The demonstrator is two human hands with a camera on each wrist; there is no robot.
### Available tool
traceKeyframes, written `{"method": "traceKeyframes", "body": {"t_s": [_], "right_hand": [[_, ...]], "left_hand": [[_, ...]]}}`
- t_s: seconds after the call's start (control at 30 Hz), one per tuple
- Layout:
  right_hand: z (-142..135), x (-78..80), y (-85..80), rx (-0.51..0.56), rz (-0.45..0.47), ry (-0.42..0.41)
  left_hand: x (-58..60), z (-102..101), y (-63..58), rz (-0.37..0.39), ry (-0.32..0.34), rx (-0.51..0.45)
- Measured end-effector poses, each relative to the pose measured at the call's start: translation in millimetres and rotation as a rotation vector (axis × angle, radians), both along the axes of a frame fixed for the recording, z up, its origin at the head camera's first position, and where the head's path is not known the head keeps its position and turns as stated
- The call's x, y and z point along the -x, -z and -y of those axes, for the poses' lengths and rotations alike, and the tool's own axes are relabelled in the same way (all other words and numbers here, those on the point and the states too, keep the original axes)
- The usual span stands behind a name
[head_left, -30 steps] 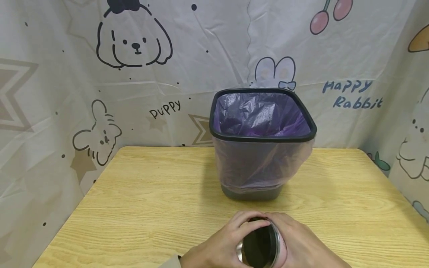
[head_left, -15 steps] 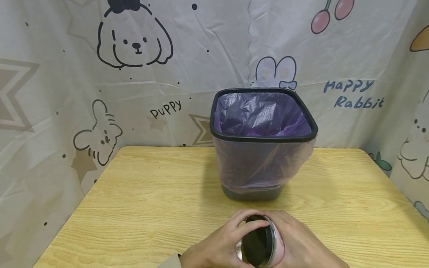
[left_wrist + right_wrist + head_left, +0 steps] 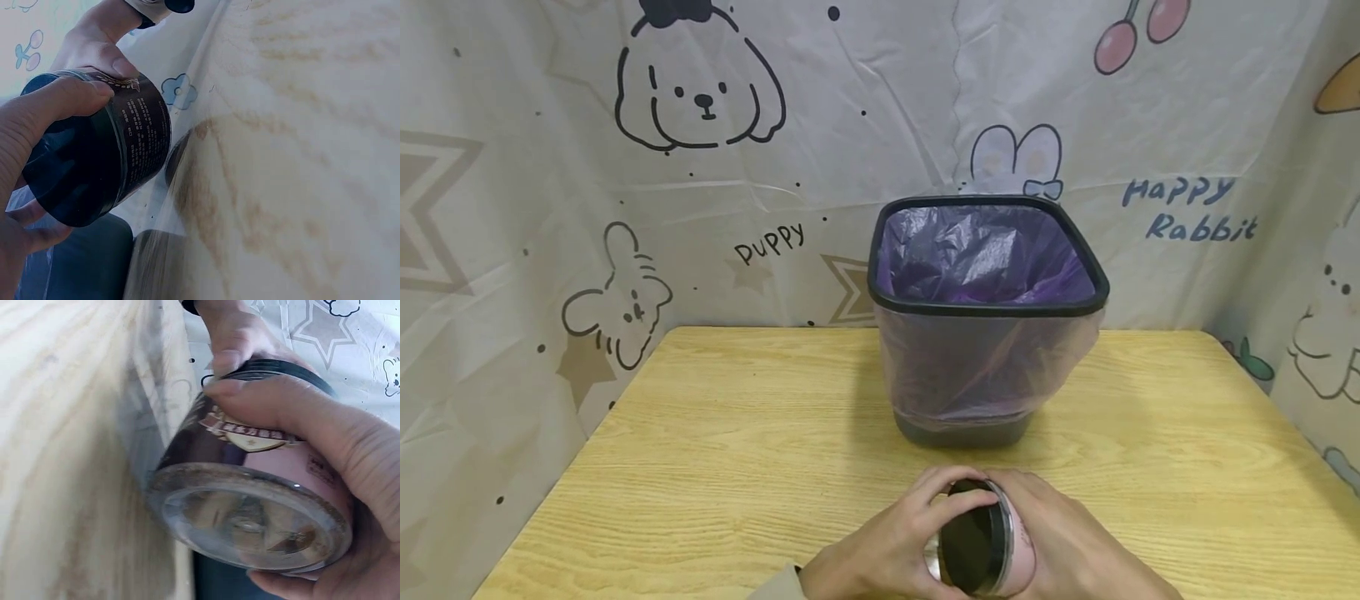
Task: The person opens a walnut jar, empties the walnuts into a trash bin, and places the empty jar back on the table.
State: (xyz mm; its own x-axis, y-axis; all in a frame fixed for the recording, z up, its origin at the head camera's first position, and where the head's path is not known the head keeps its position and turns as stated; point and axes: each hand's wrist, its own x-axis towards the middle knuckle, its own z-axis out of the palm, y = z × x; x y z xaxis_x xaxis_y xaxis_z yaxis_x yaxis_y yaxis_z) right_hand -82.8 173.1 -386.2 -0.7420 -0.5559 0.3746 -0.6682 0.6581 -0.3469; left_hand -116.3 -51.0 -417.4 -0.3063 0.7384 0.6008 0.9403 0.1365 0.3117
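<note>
A round jar (image 3: 1022, 552) with a pink and dark printed label is held near the table's front edge, tilted on its side. Its black lid (image 3: 972, 546) faces left and is on the jar. My left hand (image 3: 891, 537) grips the lid, thumb and fingers spread around its rim, as the left wrist view also shows on the dark lid (image 3: 75, 165). Around the jar's body curls my right hand (image 3: 1071, 542). From the right wrist view the clear jar base (image 3: 250, 528) is visible, with little to make out inside. Parts of the fingers are hidden behind the jar.
Beyond the hands a dark bin (image 3: 992, 367) lined with a thin purple bag (image 3: 985, 250) stands on the wooden table (image 3: 722, 450). A printed cloth (image 3: 820, 150) hangs behind the table and along both sides.
Both hands keep their grip on the jar and lid. The jar has shifted slightly up and left in the head view, and slightly more of its pink label shows.
</note>
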Motion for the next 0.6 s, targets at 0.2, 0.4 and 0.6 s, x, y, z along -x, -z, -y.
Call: {"method": "traceKeyframes", "body": {"t_s": [0.2,0.4,0.6], "right_hand": [[-2,0.6,6.9,0.023,-0.053,-0.004],[-2,2.2,8.8,0.034,-0.067,-0.008],[-2,2.3,12.0,0.035,-0.068,0.005]], "left_hand": [[0.0,-1,-1.0,-0.038,-0.001,0.005],[1.1,-1,-1.5,-0.091,-0.008,-0.017],[1.2,-1,-2.7,-0.124,-0.023,-0.020]]}}
